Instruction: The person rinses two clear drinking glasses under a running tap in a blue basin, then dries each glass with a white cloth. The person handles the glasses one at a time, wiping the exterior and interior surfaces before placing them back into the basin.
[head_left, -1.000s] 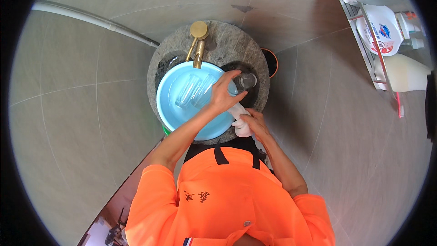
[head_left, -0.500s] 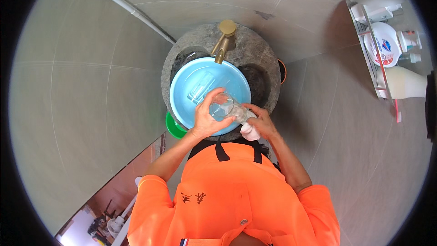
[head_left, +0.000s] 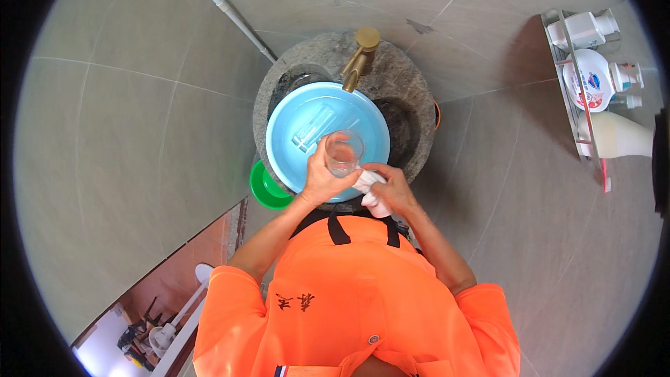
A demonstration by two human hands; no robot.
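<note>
Left hand [head_left: 322, 180]: fingers closed around the clear glass [head_left: 343, 153], mouth up, centre frame, over the blue basin [head_left: 293, 126] so drips fall inside.
Right hand [head_left: 392, 187]: fingers gripping the white cloth [head_left: 370, 192] against the glass's side.
Tap [head_left: 359, 61]: above the basin.

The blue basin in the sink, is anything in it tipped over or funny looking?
Yes: a clear glass lies on its side inside the blue basin, under the brass tap. The left hand holds another glass upright above the basin; the right hand holds a white cloth. Nothing looks spilled or broken.
</note>
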